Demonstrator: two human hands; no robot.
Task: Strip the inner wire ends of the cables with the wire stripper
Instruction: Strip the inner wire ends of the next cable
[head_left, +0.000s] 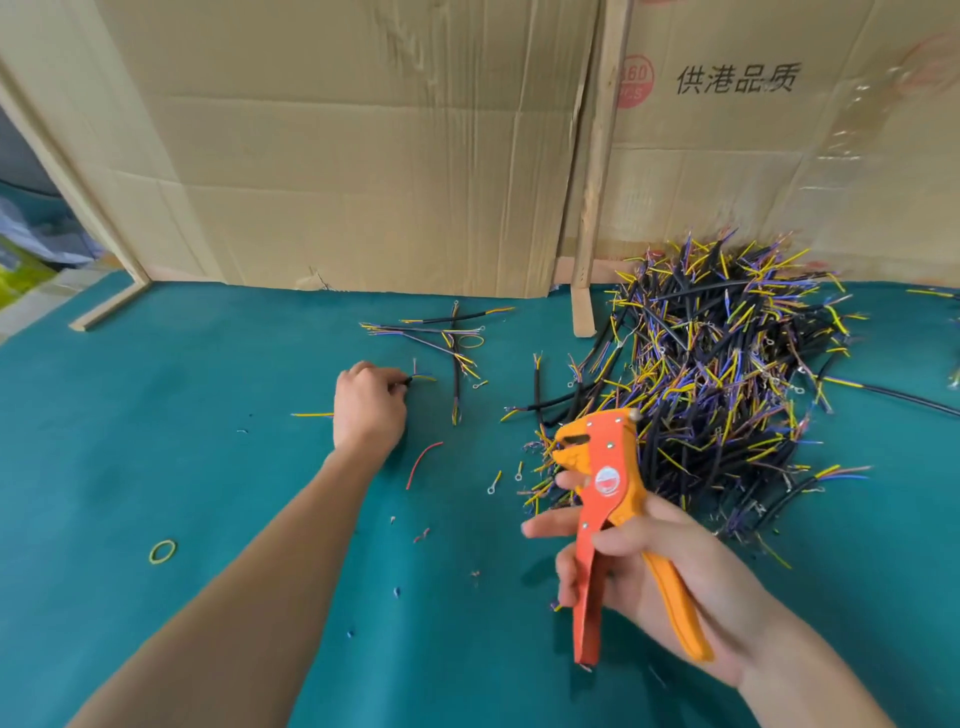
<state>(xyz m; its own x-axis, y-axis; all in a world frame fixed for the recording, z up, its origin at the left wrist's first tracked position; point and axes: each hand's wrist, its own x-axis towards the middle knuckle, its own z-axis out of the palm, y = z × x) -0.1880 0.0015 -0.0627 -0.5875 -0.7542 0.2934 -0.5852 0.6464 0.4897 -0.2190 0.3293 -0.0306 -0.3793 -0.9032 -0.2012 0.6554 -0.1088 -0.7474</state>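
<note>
My left hand (368, 402) is stretched out over the teal table and pinches a short black cable (415, 379); its coloured inner wires stick out to the right of my fingers and its other end shows left of my wrist. My right hand (644, 566) holds the orange wire stripper (605, 499) upright near the front, fingers curled round its handles, jaws pointing up and left. A big pile of black cables (727, 374) with yellow and blue inner wires lies at the right. A few separate cables (454, 343) lie beyond my left hand.
Flattened cardboard sheets (395, 156) stand along the back of the table (182, 389), with a wooden slat (597, 166) in front. A yellow rubber band (162, 551), a loose red wire (423, 462) and small insulation scraps lie on the cloth.
</note>
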